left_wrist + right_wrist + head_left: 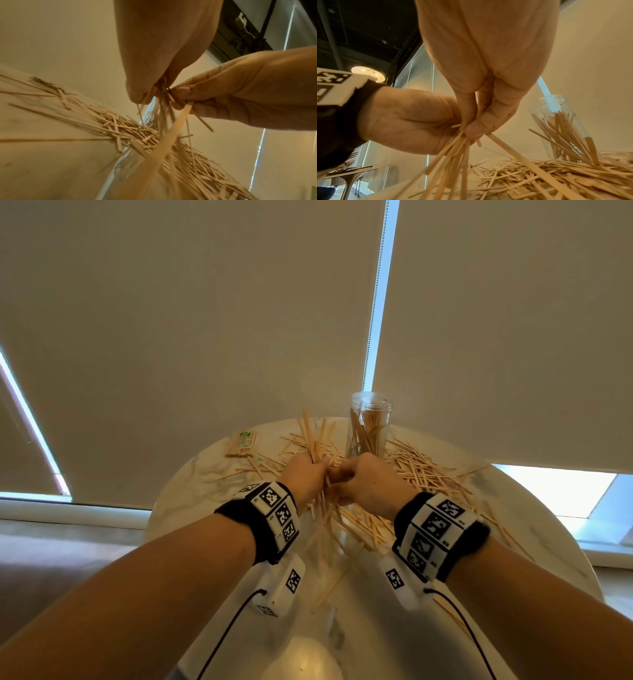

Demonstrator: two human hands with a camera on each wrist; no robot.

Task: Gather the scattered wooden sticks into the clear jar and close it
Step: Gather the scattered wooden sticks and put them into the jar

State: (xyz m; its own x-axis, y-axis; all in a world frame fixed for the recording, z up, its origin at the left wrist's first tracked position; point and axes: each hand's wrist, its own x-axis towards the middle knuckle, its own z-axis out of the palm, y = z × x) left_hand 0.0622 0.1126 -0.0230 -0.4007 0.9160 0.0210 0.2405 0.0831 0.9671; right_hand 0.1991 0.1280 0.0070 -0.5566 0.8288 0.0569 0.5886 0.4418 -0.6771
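Note:
A clear jar (370,422) stands upright at the far side of the round table, its mouth uncovered and several wooden sticks leaning inside it; it also shows in the right wrist view as the jar (559,121). Loose sticks (421,470) lie heaped around its base and across the table. My left hand (308,475) and right hand (359,479) meet just in front of the jar. Together they grip one bundle of sticks (323,515), which fans down towards the table. The right hand's fingers (476,129) pinch the bundle (453,155) against the left hand (411,119).
A wrapped packet of sticks (243,443) with a green label lies at the table's far left. The marble table (376,628) ends in a curved edge on both sides. Roller blinds hang close behind the jar. A few stray sticks lie near the front right edge.

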